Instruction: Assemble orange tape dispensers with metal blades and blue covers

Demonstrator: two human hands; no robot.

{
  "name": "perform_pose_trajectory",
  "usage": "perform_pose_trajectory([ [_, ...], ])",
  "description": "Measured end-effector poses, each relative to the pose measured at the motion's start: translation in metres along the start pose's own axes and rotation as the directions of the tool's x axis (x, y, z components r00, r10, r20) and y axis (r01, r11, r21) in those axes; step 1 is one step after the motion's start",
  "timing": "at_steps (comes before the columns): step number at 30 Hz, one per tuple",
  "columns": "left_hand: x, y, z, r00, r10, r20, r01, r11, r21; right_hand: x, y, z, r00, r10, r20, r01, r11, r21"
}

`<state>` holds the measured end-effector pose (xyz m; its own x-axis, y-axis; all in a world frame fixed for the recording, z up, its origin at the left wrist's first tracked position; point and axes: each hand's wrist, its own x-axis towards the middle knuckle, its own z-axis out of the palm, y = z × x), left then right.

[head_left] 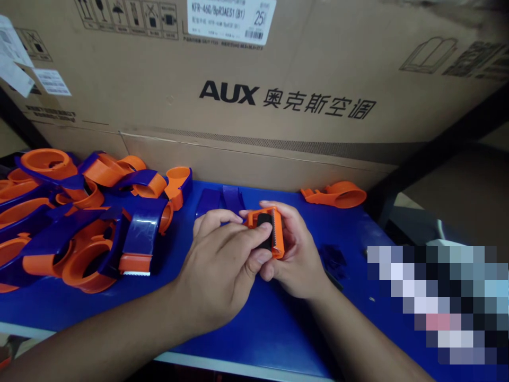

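Note:
Over the middle of the blue surface, both hands meet on an orange tape dispenser [279, 239]. It has a black roller [264, 218] and a toothed blade edge along one side. My right hand [301, 260] is closed round the far and right side of the orange part. From the left, my left hand [222, 260] is closed on it, with a fingertip pressed on the roller and the thumb against its lower end. The fingers hide the rest of the dispenser. Just behind my left hand lie dark blue plastic pieces [233, 197].
Many orange and blue tape dispensers [137, 239] are heaped on the left. A single orange dispenser frame [345, 194] lies at the back right. Small dark pieces [334, 258] lie right of my right hand. A large cardboard box [238, 138] stands along the back.

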<state>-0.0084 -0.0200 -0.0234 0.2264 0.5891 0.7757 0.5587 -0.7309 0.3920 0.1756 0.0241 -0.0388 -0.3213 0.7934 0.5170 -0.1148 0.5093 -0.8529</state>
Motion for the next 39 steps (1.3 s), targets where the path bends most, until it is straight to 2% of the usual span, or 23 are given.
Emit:
perform_pose_trajectory([
  [12, 0.001, 0.0, 0.0, 0.999, 0.005, -0.04, -0.003, 0.998, 0.058, 0.0, 0.001, 0.002, 1.0, 0.016, 0.012, -0.016, 1.0, -0.014],
  [20, 0.008, -0.008, -0.003, 0.998, -0.055, -0.017, 0.054, 0.995, -0.078, -0.002, 0.0, 0.004, 1.0, 0.025, 0.012, -0.024, 0.999, -0.027],
  [25, 0.016, -0.019, -0.006, 0.994, -0.095, 0.052, 0.102, 0.985, -0.141, -0.002, -0.002, 0.004, 1.0, 0.013, 0.003, -0.012, 0.99, -0.14],
  [29, 0.019, -0.019, -0.004, 0.977, -0.179, 0.113, 0.202, 0.947, -0.251, 0.0, 0.001, 0.003, 0.999, 0.003, 0.038, 0.002, 0.991, -0.133],
  [32, 0.021, -0.025, -0.003, 0.961, -0.208, 0.185, 0.259, 0.909, -0.326, 0.003, 0.003, 0.003, 0.999, 0.036, -0.003, -0.036, 0.988, -0.152],
  [34, 0.023, -0.038, -0.003, 0.948, -0.237, 0.213, 0.303, 0.879, -0.368, 0.005, 0.002, 0.004, 0.997, 0.077, -0.031, -0.08, 0.991, -0.109],
  [36, 0.026, -0.056, 0.001, 0.935, -0.302, 0.188, 0.354, 0.848, -0.395, 0.005, -0.002, 0.005, 0.993, 0.118, -0.023, -0.118, 0.993, 0.027],
  [38, 0.03, -0.073, 0.008, 0.921, -0.37, 0.119, 0.387, 0.843, -0.374, 0.004, -0.009, 0.005, 0.989, 0.144, 0.035, -0.148, 0.967, 0.207],
  [39, 0.033, -0.079, 0.014, 0.923, -0.363, 0.129, 0.385, 0.853, -0.351, 0.003, -0.013, 0.006, 0.986, 0.148, 0.081, -0.165, 0.944, 0.285],
])
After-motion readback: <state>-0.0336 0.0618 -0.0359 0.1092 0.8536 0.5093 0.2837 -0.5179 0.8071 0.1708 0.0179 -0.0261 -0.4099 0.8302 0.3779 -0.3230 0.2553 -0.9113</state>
